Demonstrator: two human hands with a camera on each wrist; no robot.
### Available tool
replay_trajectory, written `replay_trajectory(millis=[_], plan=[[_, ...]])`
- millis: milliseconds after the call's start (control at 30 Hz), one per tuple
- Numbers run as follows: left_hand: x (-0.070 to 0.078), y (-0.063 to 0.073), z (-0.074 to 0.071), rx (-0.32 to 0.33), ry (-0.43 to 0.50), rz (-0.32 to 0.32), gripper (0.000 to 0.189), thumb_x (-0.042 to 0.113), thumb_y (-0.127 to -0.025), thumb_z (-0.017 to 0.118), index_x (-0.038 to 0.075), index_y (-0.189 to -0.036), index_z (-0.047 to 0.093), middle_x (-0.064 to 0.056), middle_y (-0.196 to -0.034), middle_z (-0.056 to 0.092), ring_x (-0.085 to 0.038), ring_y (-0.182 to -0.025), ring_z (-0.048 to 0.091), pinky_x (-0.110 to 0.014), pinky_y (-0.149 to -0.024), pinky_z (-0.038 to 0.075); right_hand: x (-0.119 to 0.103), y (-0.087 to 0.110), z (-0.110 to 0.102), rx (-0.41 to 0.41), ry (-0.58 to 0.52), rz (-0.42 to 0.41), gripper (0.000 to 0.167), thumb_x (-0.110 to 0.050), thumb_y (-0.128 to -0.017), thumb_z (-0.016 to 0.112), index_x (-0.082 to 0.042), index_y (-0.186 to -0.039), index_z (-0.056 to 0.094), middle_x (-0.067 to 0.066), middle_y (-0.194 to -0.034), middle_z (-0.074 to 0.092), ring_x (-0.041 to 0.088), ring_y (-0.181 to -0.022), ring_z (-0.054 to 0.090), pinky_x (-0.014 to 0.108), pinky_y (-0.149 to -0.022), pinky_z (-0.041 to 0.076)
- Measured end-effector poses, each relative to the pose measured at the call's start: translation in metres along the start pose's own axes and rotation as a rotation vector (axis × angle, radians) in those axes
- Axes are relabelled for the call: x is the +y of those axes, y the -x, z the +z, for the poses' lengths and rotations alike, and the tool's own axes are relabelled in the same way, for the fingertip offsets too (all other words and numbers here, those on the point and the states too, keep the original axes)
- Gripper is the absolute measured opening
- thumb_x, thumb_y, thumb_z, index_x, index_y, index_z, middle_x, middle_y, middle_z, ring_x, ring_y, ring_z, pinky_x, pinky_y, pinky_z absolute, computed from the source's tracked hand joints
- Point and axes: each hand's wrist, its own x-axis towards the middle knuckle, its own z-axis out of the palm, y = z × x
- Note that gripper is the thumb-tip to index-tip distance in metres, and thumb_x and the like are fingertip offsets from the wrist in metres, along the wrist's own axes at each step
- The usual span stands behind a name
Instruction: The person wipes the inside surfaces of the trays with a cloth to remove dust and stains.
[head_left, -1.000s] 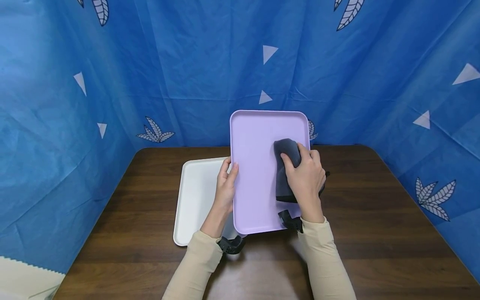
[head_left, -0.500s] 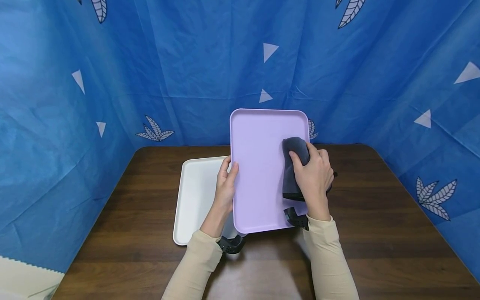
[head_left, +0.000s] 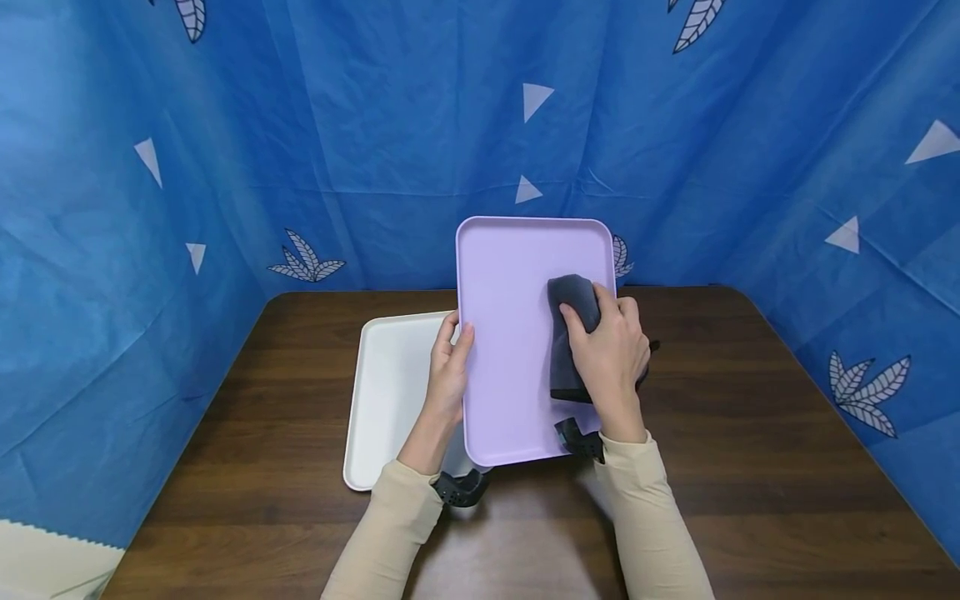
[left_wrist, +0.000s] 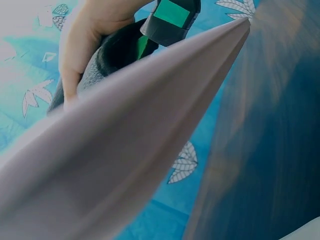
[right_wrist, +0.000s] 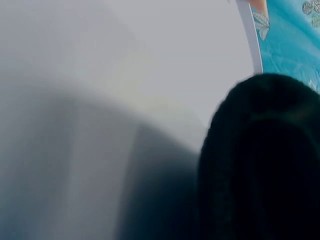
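A light purple tray is held up off the table, tilted so its inside faces the head camera. My left hand grips its left rim, thumb on the front side. My right hand holds a folded dark grey cloth with a black edge, flat against the right half of the tray. Its thumb lies across the cloth. The left wrist view shows the tray nearly edge-on, with the cloth behind it. In the right wrist view the cloth is a dark shape over the pale tray surface.
A white tray lies on the dark wooden table, partly under the purple tray and left arm. A blue patterned curtain surrounds the table at the back and sides. Black straps with devices sit on both wrists.
Over the purple tray, my right hand slid the cloth right toward the rim, then back left to about where it was. My left hand and the tray stay nearly still.
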Motion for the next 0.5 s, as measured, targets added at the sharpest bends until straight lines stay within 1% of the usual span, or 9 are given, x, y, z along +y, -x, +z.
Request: replay_trajectory(millis=[300, 433, 500], plan=[[-0.003, 0.001, 0.002, -0.012, -0.009, -0.005, 0.031, 0.024, -0.106, 0.042, 0.013, -0.134, 0.044, 0.007, -0.099, 0.064, -0.007, -0.083, 0.065, -0.022, -0.069, 0.054, -0.017, 0.014, 0.006, -0.006, 0.003, -0.115, 0.054, -0.039, -0.086, 0.075, -0.008, -0.129, 0.063, 0.020, -0.100, 0.060, 0.036, -0.058, 0.059, 0.045, -0.047, 0.049], [-0.004, 0.002, 0.003, -0.025, -0.016, -0.002, 0.032, 0.024, -0.106, 0.042, 0.013, -0.136, 0.043, 0.006, -0.104, 0.065, -0.008, -0.088, 0.066, -0.023, -0.072, 0.055, -0.025, 0.022, 0.011, 0.006, 0.004, -0.182, 0.054, -0.039, -0.084, 0.077, -0.007, -0.127, 0.064, 0.019, -0.098, 0.061, 0.035, -0.058, 0.059, 0.043, -0.046, 0.049], [-0.005, 0.002, 0.003, -0.028, -0.015, -0.002, 0.033, 0.024, -0.106, 0.042, 0.013, -0.137, 0.043, 0.006, -0.104, 0.066, -0.009, -0.088, 0.067, -0.024, -0.073, 0.056, -0.031, 0.026, 0.013, 0.009, -0.002, -0.216, 0.054, -0.038, -0.083, 0.078, -0.007, -0.126, 0.064, 0.019, -0.097, 0.061, 0.034, -0.058, 0.060, 0.042, -0.046, 0.049]])
